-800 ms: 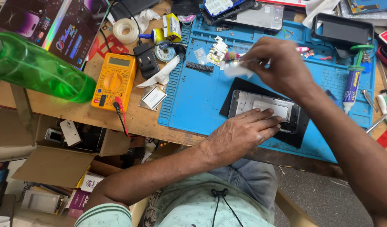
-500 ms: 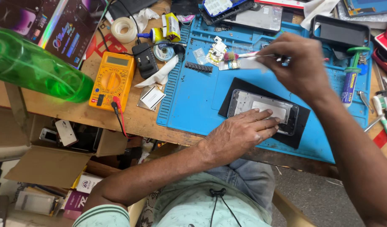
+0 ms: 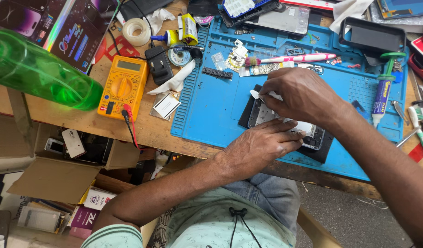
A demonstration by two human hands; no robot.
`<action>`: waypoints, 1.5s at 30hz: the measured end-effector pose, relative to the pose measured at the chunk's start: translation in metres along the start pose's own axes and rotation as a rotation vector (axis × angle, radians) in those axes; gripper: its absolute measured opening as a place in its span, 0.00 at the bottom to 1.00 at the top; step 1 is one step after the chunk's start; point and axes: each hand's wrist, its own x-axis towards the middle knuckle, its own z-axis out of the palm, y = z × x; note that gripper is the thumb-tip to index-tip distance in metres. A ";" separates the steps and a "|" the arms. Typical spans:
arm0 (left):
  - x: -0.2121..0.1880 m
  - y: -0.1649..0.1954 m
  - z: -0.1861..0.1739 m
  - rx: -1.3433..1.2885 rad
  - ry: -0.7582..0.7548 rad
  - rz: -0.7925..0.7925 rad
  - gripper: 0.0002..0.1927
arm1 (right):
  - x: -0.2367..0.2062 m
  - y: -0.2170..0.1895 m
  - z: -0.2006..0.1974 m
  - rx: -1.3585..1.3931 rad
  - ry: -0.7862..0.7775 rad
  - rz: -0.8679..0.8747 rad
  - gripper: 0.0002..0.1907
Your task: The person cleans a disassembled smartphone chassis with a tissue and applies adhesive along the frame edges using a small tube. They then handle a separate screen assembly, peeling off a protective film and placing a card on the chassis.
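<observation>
Lying with long axis left-right on blue mat (image 3: 211, 115), opened phone (image 3: 266, 115), left hand (image 3: 262, 144) pressed flat, right hand (image 3: 298, 94) pinching white wipe (image 3: 256, 94)

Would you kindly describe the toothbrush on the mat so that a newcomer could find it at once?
Start at the big blue silicone work mat on the wooden bench. Along its upper part, just above the right hand, lies a slim pink-and-white plastic toothbrush, flat and pointing left. Unlike the blue glue syringe with a green plunger standing further right, it ends in a tuft of bristles.
</observation>
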 end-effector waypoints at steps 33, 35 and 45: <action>-0.001 -0.006 -0.090 -0.186 0.084 -0.206 0.48 | -0.163 -0.030 0.004 0.064 0.356 0.258 0.41; 0.004 0.017 -0.099 -0.161 0.147 -0.128 0.41 | -0.181 -0.033 -0.016 0.012 0.422 0.226 0.41; 0.044 -0.053 -0.088 -0.258 0.135 -0.070 0.38 | -0.150 0.041 -0.003 0.186 0.431 0.229 0.39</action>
